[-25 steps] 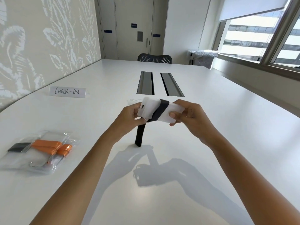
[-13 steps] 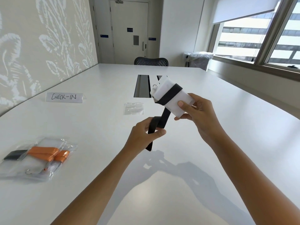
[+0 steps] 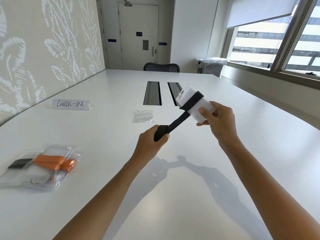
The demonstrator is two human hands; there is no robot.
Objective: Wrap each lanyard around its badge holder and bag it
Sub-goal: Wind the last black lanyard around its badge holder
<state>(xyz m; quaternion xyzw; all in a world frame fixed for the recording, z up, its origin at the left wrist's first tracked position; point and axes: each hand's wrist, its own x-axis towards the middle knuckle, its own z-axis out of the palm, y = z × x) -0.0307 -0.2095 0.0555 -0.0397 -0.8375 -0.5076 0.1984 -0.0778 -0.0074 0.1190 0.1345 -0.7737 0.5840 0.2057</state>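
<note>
1. the step in hand looks like winding the black lanyard (image 3: 178, 119) around the badge holder (image 3: 195, 104); i judge it goes best with the strap kept taut and flat, each turn laid just beside the last.
2. the right hand (image 3: 220, 122) holds the holder above the table (image 3: 190, 187), right of centre, thumb pressed on its near face, fingers behind.
3. the left hand (image 3: 152, 141), nearer and to the left, is closed around the strap's free end.
4. one band crosses the holder's middle, far of the thumb.
5. an empty clear bag (image 3: 143, 116) lies beyond the left hand; a filled bag (image 3: 39, 168) sits near left.
</note>
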